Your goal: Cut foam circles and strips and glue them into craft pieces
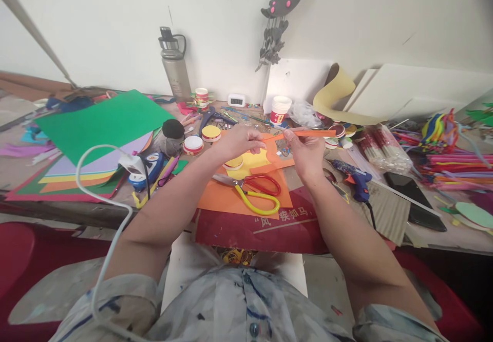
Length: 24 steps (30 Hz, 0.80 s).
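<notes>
1. Holding an orange strip [325,133] in the right grip [306,149], thumb pressed down onto the fingers, with a length jutting free to the right.
2. Pinching the same orange strip near its left end in the left grip [246,141], thumb and fingertips brought together.
3. Running the strip roughly level from one grip to the other, raised over the surface [458,239].
4. Just below, on an orange sheet [227,201]: scissors [239,184] with one red and one yellow handle, blades toward the left.
5. Under the sheet, nearer the body: a dark red board [231,231] with pale lettering.
6. Farther out: at right, a blue glue gun [358,185] and a black phone [416,201]; at left, a green sheet [103,121].
</notes>
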Available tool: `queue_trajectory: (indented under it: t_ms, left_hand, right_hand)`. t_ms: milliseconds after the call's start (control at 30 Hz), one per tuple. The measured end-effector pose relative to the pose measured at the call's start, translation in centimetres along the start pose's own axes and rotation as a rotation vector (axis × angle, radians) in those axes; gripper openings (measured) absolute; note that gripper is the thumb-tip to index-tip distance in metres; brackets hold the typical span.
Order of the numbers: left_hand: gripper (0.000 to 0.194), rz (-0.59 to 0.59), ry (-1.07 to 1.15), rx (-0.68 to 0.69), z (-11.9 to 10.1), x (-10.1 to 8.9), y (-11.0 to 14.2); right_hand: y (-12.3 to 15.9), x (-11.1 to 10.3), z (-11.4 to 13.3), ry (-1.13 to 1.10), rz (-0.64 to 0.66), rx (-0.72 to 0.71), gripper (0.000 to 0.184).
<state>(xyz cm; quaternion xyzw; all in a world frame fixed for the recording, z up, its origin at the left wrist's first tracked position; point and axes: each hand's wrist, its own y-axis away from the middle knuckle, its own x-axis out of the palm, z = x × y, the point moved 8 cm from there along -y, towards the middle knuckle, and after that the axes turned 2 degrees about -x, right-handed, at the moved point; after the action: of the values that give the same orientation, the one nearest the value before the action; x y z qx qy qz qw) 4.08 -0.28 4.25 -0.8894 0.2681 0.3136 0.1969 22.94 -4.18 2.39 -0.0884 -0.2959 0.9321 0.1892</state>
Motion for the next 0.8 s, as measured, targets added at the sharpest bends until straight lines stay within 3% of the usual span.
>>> queue_trajectory:
  t_ms: [300,600,700,800]
  left_hand:
    - [0.025,0.004,-0.052,0.015,-1.1,0.7,0.0]
    - [0.023,0.032,-0.223,-0.003,0.4,0.4,-0.4]
    - [0.025,0.017,-0.187,0.01,0.6,0.0,-0.3]
    - [0.024,0.013,-0.122,0.002,0.7,-0.3,-0.2]
  right_hand:
    - [1.7,1.5,0.9,-0.008,0.075,0.005,0.033]
    - [-0.6,-1.2,-0.6,-0.058,-0.071,0.024,0.03]
    - [-1.2,-2.2,-0.8,-0.07,-0.141,0.032,0.036]
    - [-1.4,-2.0,-0.4,-0.144,-0.114,0.04,0.038]
